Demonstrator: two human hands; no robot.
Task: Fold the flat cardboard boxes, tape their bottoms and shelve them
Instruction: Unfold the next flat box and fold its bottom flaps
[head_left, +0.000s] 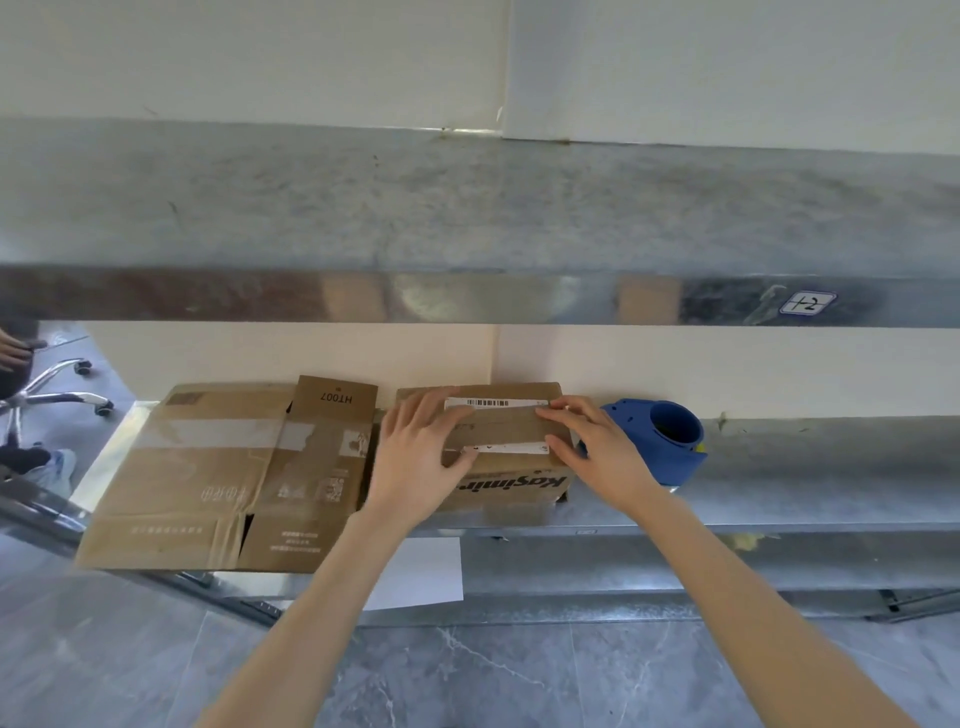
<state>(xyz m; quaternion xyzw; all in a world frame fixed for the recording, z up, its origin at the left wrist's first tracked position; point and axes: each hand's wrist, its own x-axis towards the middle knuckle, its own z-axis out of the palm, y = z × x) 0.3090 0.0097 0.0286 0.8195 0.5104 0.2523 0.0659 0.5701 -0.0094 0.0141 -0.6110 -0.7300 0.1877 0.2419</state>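
Small folded brown cardboard box (501, 430) sits on the lower grey metal shelf (810, 467), back edge close to the cream wall, dark lettering on its front face upside down to the camera. Strip of clear tape runs L-R across its top, w/ a white barcode label along the far edge and another white label along the near edge.

L hand (415, 457) lies flat on the box's left end, fingers straight and a bit spread, tips on the tape. R hand (592, 449) mirrors it at the right end, fingers straight and close together, tips pressing the top near the barcode label. Neither hand grips anything, both forearms bare.

Just left of the box, touching or nearly so, a large flattened brown cardboard box (208, 467) lies on the same shelf w/ old tape across it. One flap (335, 401) marked HT007 sticks up at the back. Its near edge overhangs the shelf front.

Just right of the R hand sits a blue plastic tape dispenser (662, 436), partly behind the wrist.

Above, the upper metal shelf (467, 208) spans the view, w/ a small hand-written white label (807, 303) on its front lip. White paper sheet (421, 577) hangs below the lower shelf. Chrome office chair base (57, 387) at far left, on a grey marbled tile floor (519, 675)
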